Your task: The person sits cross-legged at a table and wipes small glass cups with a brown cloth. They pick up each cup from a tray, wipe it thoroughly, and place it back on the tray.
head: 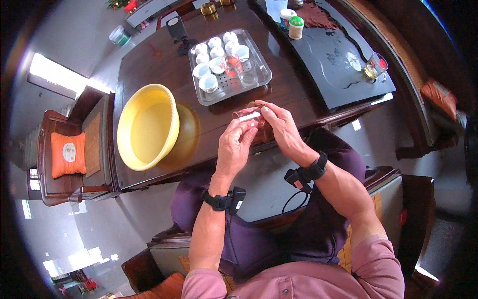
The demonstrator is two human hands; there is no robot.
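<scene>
Both hands meet over the near edge of the dark wooden table, around a small reddish transparent packet (248,115). My left hand (236,144) grips its lower left side between thumb and fingers. At its right end the thumb and fingers of my right hand (278,121) are closed on it. What the packet contains cannot be told. Just beyond the hands lies a perforated metal tray (232,94) holding several white cups (208,83) and glass cups, one clear (247,73) and one with red on it (230,61).
A yellow plastic basin (170,108) stands at the table's left. On the right, a black stone tea tray (336,80) bears a glass mug (375,67), a green-topped container (296,28) and a brown cloth (317,17). A phone on a stand (176,28) stands behind the metal tray.
</scene>
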